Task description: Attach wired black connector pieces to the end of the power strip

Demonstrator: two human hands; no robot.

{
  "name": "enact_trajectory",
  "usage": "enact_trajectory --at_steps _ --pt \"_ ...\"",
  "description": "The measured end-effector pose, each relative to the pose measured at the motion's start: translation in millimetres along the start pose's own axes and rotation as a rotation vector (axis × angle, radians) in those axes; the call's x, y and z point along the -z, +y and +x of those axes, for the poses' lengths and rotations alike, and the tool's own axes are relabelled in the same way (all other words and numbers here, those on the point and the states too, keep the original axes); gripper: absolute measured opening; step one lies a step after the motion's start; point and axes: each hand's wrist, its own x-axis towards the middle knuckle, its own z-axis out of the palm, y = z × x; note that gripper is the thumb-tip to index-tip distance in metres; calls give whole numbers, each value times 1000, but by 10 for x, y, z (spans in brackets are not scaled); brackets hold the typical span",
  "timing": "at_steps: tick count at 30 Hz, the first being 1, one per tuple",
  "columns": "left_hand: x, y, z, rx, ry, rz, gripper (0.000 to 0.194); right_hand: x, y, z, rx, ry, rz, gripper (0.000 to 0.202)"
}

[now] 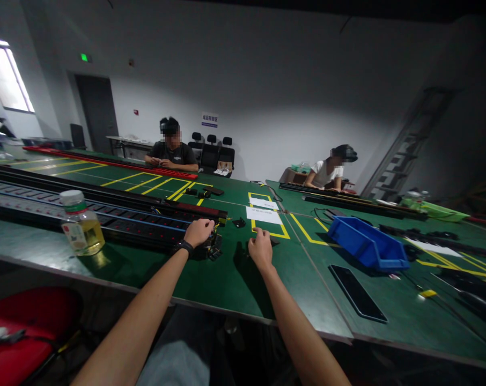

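Note:
My left hand (199, 232), with a dark band at the wrist, is curled at the right end of a long black rail assembly (146, 225). Whatever its fingers grip there is hidden. Yellow-green wires and small dark connectors (214, 251) hang out below and beside it. Over the green table my right hand (261, 249) has its fingers bent inward. What they hold, if anything, cannot be made out. A flat dark piece (274, 242) shows just beyond its right side; whether it touches the hand is unclear. Between the hands, farther back, lies a small black part (238, 222).
A bottle of yellow liquid (82, 225) stands at the left front edge. To the right are a blue bin (367, 244) and a phone (358, 292). Paper sheets (263, 214) lie ahead. Two people (174, 155) (325, 174) work across the table.

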Motion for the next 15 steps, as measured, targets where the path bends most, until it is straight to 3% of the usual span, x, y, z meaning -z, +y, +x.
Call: enact_trajectory --at_steps 4,11,15 --pt "-11 -14 6 0 5 2 47 67 -34 6 -38 -29 -34 33" --pt "-5 -5 -3 -4 12 17 48 189 -123 -5 -17 -308 -252 25" --pt "0 3 -10 -3 16 16 48 177 -155 -37 71 -459 -151 24"
